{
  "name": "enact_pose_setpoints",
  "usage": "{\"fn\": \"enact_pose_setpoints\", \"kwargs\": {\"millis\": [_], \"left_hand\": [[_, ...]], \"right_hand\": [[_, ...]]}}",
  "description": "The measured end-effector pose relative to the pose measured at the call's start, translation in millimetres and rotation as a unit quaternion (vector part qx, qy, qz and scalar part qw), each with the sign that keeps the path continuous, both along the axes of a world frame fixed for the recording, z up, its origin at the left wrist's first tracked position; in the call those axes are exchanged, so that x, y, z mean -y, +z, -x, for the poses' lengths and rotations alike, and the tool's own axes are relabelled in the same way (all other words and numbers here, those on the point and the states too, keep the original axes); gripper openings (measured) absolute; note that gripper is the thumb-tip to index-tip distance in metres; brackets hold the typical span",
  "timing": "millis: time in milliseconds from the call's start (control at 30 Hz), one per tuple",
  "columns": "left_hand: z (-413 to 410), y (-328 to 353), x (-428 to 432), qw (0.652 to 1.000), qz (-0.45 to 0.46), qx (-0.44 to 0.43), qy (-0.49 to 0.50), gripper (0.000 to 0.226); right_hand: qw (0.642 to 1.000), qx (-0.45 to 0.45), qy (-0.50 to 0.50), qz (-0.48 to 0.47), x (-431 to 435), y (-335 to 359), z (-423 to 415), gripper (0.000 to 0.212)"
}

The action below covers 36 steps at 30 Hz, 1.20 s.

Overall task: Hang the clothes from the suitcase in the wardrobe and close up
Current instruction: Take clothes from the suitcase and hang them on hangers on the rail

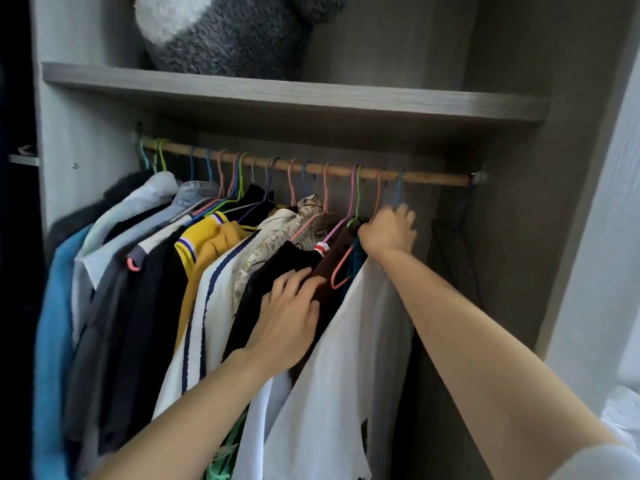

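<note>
White shirt (349, 341) hangs under the right hand (389, 232), which grips its blue hanger (400, 188); the left hand (289, 322) presses straight fingers on the brown garment (337, 247) beside it.

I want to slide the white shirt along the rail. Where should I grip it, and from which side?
Probably take the white shirt by its hanger neck, under the rail, where the right hand grips. Come from the right: the other clothes crowd its left.
</note>
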<state>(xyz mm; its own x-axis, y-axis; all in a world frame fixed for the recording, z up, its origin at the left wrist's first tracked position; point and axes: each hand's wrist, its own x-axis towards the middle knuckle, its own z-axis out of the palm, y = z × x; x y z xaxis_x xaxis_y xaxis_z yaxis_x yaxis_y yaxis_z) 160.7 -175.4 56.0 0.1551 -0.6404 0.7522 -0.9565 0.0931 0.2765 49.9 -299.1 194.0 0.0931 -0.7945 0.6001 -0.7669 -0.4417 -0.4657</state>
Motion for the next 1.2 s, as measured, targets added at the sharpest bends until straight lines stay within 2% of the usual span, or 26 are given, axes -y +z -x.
{"fn": "enact_pose_setpoints", "kwargs": {"millis": [100, 200, 333, 433, 500, 567, 633, 700, 800, 867, 900, 967, 1000, 1100, 1200], "left_hand": [[-23, -22, -41, 0.998, 0.051, 0.006, 0.028, 0.041], [-48, -58, -95, 0.991, 0.064, -0.013, 0.119, 0.037], [-90, -130, -185, 0.968, -0.030, -0.054, 0.244, 0.036], [-111, -186, -266, 0.924, -0.137, -0.114, 0.339, 0.043], [-113, -212, -317, 0.887, -0.198, -0.149, 0.390, 0.040], [-109, -240, -358, 0.864, -0.228, -0.172, 0.415, 0.038], [-107, -276, -400, 0.840, -0.232, -0.214, 0.441, 0.046], [-95, -306, -430, 0.819, -0.236, -0.253, 0.457, 0.043], [-77, -364, -477, 0.771, -0.239, -0.337, 0.485, 0.043], [-69, -391, -496, 0.743, -0.219, -0.378, 0.507, 0.043], [-65, -414, -510, 0.717, -0.225, -0.404, 0.521, 0.042], [-60, -452, -526, 0.711, -0.212, -0.392, 0.545, 0.040], [-55, -482, -537, 0.702, -0.211, -0.388, 0.559, 0.040], [-45, -581, -556, 0.628, -0.215, -0.492, 0.563, 0.034], [-32, -689, -565, 0.599, -0.201, -0.529, 0.567, 0.031]], "right_hand": [[0.995, -0.012, 0.078, 0.061, -36, -7, -30, 0.040], [0.979, -0.041, 0.178, 0.094, -85, -43, -66, 0.034], [0.944, -0.134, 0.286, 0.094, -155, -131, -105, 0.037], [0.908, -0.212, 0.362, 0.012, -212, -208, -129, 0.040], [0.874, -0.266, 0.404, -0.043, -250, -253, -144, 0.043], [0.844, -0.309, 0.431, -0.084, -286, -293, -156, 0.048], [0.808, -0.339, 0.469, -0.112, -327, -335, -172, 0.051], [0.773, -0.364, 0.501, -0.137, -358, -373, -181, 0.053], [0.709, -0.415, 0.545, -0.170, -412, -444, -195, 0.056], [0.678, -0.429, 0.568, -0.182, -434, -483, -200, 0.055], [0.654, -0.443, 0.583, -0.189, -451, -516, -202, 0.054], [0.629, -0.454, 0.597, -0.204, -466, -567, -197, 0.051], [0.610, -0.465, 0.606, -0.211, -475, -603, -194, 0.049], [0.576, -0.481, 0.616, -0.240, -492, -708, -187, 0.045], [0.533, -0.535, 0.611, -0.236, -496, -816, -183, 0.048]]}}
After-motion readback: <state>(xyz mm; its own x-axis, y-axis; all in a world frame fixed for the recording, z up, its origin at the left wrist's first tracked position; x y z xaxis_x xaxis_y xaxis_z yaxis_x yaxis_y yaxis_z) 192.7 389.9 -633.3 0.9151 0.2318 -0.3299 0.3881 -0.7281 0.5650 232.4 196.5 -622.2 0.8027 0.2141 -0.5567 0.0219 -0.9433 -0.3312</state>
